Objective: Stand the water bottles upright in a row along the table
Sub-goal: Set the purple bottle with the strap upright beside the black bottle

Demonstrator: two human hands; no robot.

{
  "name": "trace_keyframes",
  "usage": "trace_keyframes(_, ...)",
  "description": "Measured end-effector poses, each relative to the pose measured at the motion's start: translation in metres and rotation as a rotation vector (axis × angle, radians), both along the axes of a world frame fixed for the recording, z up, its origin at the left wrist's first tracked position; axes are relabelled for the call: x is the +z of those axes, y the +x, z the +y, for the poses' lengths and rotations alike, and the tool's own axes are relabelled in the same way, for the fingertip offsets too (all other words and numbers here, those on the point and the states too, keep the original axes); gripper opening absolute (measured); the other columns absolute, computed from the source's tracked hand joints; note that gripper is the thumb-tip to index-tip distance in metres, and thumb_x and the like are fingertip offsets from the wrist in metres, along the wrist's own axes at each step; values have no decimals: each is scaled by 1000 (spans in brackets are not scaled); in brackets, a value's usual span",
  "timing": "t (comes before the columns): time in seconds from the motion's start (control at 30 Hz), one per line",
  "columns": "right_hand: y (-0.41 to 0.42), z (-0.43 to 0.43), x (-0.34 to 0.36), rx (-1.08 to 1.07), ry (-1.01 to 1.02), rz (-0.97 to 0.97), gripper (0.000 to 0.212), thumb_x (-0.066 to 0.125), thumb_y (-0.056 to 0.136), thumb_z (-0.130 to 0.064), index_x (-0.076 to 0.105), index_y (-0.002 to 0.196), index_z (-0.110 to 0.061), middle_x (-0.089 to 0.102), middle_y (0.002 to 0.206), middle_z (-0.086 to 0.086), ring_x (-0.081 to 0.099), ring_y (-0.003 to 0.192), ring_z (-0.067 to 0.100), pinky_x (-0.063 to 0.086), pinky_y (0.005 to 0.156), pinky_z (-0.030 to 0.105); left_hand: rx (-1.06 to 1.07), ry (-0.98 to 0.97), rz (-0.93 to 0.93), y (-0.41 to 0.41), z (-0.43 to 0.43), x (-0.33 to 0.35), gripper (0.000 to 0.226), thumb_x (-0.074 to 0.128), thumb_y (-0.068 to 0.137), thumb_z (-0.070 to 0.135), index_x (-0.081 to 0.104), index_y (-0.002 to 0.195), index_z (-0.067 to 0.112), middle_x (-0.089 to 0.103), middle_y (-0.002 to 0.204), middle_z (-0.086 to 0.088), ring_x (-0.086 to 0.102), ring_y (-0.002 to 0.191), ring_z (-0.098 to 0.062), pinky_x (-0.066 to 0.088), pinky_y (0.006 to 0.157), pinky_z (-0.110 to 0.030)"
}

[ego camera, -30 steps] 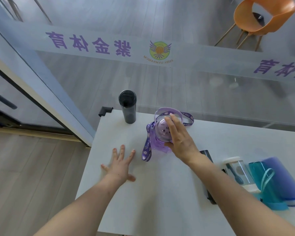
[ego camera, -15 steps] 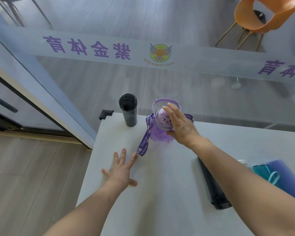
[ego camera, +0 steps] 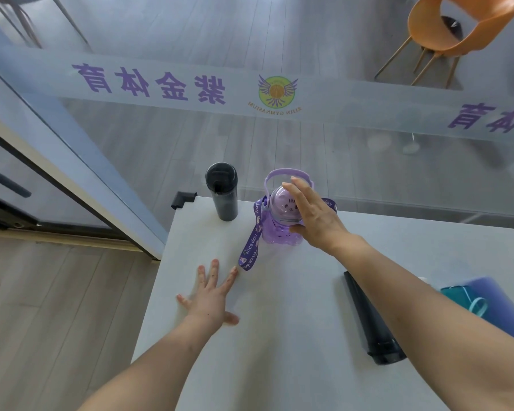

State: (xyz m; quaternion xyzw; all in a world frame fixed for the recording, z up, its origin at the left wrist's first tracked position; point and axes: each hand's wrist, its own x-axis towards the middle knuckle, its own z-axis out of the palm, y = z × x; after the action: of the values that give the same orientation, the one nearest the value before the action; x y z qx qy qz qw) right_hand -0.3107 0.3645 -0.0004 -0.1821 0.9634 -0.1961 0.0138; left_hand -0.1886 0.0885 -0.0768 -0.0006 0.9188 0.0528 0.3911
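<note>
White table (ego camera: 279, 336) stands against a glass wall. Right hand (ego camera: 315, 216), fingers loosely spread, rests on the upright purple bottle (ego camera: 279, 223) at the far edge, beside the black flask (ego camera: 222, 192). Left hand (ego camera: 209, 298) lies flat, fingers spread. Next, I think, the lying dark bottle (ego camera: 371, 318) needs lifting upright.

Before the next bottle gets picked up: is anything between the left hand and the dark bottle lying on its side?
Yes. The right forearm crosses over the table between the left hand and the lying dark bottle.
</note>
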Motion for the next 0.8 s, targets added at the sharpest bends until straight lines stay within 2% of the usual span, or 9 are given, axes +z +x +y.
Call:
trace_keyframes(0.23,1,-1,0,-5,-15,7,117,91,72,-9,16,158,-35,12,168,-6,33,148,31,50,101,46,1,-6,1,0,0,0,128,81,78,57,-25,148,61,-42,160,9,-33,150,-27,22,105,-82)
trace_keyframes(0.63,3,-4,2,2,-34,-5,114,91,73,-8,19,158,-31,13,168,-1,27,152,32,45,108,46,-6,-9,19,2,1,-1,127,81,78,58,-26,148,60,-42,160,8,-33,150,-27,22,105,-82)
trace_keyframes(0.8,7,0,6,16,1,25,122,91,76,-18,6,162,-33,-1,173,-3,5,159,23,37,118,46,-7,-7,24,1,1,1,126,80,79,57,-25,149,60,-41,160,8,-33,150,-28,21,106,-82)
